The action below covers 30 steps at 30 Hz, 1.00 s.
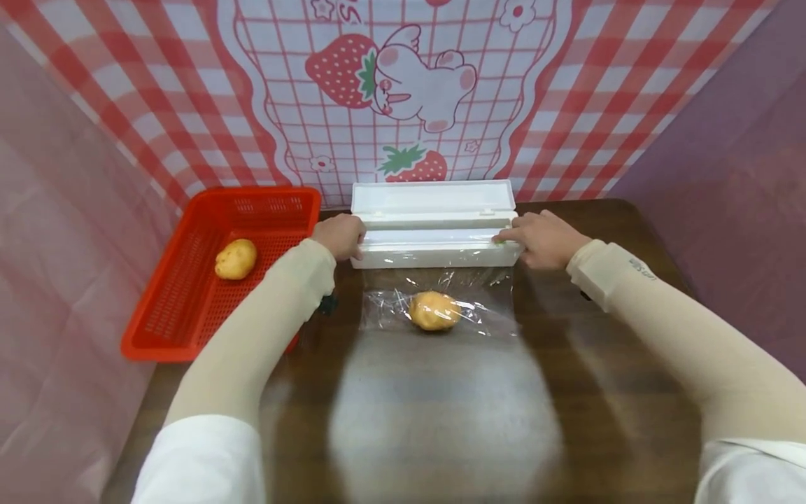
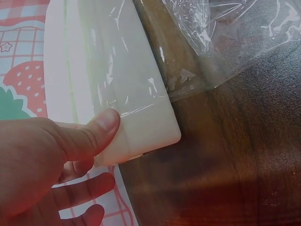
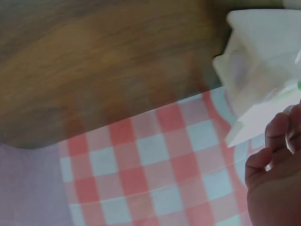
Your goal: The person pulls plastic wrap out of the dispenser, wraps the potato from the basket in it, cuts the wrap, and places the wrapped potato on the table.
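A white cling film dispenser (image 1: 434,257) lies across the table with its lid (image 1: 433,196) raised at the back. Clear cling film (image 1: 380,308) runs from it toward the front, and a potato (image 1: 434,311) sits at the sheet's near part. My left hand (image 1: 340,236) grips the dispenser's left end; in the left wrist view its thumb (image 2: 106,123) presses the film-covered edge. At the right end is my right hand (image 1: 544,239), its index finger on a small green piece at the front edge. The right wrist view shows curled fingers (image 3: 278,132) beside the box end, with their tips partly cut off.
A red plastic basket (image 1: 165,308) stands at the left, holding another potato (image 1: 236,259). Behind the dispenser hangs a red-and-white checked cloth (image 1: 579,91). Pinkish curtains (image 1: 724,182) close off both sides. The brown table (image 1: 441,434) extends toward me.
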{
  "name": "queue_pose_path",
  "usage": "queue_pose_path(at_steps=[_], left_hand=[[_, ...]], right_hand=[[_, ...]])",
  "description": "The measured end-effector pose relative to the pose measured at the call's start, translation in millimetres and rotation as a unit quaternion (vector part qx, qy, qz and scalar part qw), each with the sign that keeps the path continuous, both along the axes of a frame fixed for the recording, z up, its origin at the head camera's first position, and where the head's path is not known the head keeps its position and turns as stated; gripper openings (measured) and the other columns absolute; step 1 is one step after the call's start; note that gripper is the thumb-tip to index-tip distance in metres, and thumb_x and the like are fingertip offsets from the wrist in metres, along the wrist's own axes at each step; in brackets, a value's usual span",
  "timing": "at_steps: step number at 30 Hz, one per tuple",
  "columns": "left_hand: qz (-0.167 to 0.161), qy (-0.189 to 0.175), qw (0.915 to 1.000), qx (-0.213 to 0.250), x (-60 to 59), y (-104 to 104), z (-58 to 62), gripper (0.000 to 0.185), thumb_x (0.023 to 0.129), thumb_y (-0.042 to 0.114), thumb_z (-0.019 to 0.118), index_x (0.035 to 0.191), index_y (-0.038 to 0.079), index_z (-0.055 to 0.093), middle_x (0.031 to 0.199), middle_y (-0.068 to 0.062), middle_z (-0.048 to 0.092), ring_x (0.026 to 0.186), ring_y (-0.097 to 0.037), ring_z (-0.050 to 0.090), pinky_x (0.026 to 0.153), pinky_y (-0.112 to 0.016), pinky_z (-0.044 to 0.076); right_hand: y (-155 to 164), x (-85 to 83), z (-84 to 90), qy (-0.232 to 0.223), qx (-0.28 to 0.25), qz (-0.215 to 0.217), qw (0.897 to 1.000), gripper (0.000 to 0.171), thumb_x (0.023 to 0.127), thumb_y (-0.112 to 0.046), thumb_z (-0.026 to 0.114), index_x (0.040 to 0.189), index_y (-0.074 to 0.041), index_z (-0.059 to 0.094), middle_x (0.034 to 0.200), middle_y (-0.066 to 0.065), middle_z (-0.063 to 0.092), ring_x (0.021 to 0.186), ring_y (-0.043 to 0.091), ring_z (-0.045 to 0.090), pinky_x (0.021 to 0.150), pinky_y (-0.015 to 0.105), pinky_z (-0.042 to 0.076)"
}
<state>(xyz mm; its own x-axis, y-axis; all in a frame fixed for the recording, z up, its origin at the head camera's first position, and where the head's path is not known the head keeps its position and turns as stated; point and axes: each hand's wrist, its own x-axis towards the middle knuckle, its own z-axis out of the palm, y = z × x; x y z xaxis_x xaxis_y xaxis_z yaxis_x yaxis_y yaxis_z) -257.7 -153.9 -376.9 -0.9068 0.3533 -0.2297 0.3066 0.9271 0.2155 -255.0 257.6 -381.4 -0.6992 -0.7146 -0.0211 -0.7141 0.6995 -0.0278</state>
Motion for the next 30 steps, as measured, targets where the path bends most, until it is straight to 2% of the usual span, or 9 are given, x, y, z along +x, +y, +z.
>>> queue_pose_path(at_steps=[5,8,13,18,24,27,30], left_hand=[[0.002,-0.003,1.0000,0.001,-1.2,1,-0.8,0.029,0.085,0.021,0.082,0.072,0.010,0.058,0.072,-0.006,0.052,0.072,-0.023,0.053,0.059,-0.035,0.040],[0.001,-0.001,1.0000,0.003,-1.2,1,-0.8,0.031,0.085,0.020,0.082,0.071,0.011,0.056,0.072,-0.006,0.051,0.072,-0.023,0.052,0.059,-0.035,0.040],[-0.003,0.005,1.0000,0.000,-0.1,1,0.9,0.032,0.085,0.019,0.083,0.070,0.012,0.055,0.072,-0.005,0.051,0.073,-0.022,0.052,0.058,-0.035,0.040],[-0.002,0.002,1.0000,-0.001,0.2,3,0.4,0.032,0.085,0.020,0.083,0.071,0.012,0.055,0.071,-0.005,0.050,0.073,-0.022,0.052,0.059,-0.035,0.040],[0.008,0.005,0.9999,-0.004,-0.6,2,-0.4,0.032,0.085,0.020,0.082,0.070,0.012,0.056,0.073,-0.006,0.053,0.072,-0.023,0.052,0.058,-0.035,0.040],[0.009,0.007,0.9999,-0.001,-0.3,1,-1.2,0.032,0.086,0.019,0.081,0.070,0.011,0.054,0.072,-0.006,0.052,0.070,-0.022,0.051,0.057,-0.034,0.039],[0.004,0.011,0.9999,0.004,0.9,1,-3.8,0.033,0.086,0.016,0.081,0.069,0.011,0.053,0.072,-0.006,0.049,0.070,-0.022,0.049,0.057,-0.034,0.037]], right_hand=[[16,2.1,-1.3,-0.011,0.003,-0.017,1.000,0.054,0.079,-0.004,0.064,0.130,-0.020,0.068,0.116,0.014,0.068,0.104,0.033,0.061,0.073,0.048,0.044],[18,1.7,-1.9,-0.011,0.006,-0.014,1.000,0.053,0.080,-0.006,0.063,0.131,-0.019,0.067,0.115,0.015,0.067,0.103,0.033,0.060,0.073,0.049,0.044],[19,-0.2,-0.8,0.007,0.012,0.000,1.000,0.051,0.079,-0.006,0.064,0.128,-0.019,0.069,0.102,0.009,0.067,0.094,0.030,0.061,0.069,0.045,0.043],[30,1.7,-1.4,0.031,0.025,0.020,0.999,0.052,0.076,-0.005,0.066,0.126,-0.019,0.070,0.086,0.003,0.059,0.082,0.026,0.057,0.062,0.039,0.039],[37,1.6,-3.4,0.038,0.013,0.028,0.999,0.058,0.075,-0.002,0.066,0.130,-0.018,0.068,0.091,0.008,0.063,0.081,0.028,0.059,0.061,0.042,0.043],[36,3.1,-7.4,0.012,-0.027,-0.002,1.000,0.057,0.075,-0.001,0.063,0.130,-0.015,0.067,0.098,0.011,0.067,0.083,0.028,0.060,0.067,0.047,0.048],[30,6.6,-15.4,-0.046,-0.095,-0.073,0.992,0.051,0.077,0.001,0.062,0.126,-0.011,0.068,0.098,0.011,0.068,0.082,0.026,0.058,0.072,0.046,0.048]])
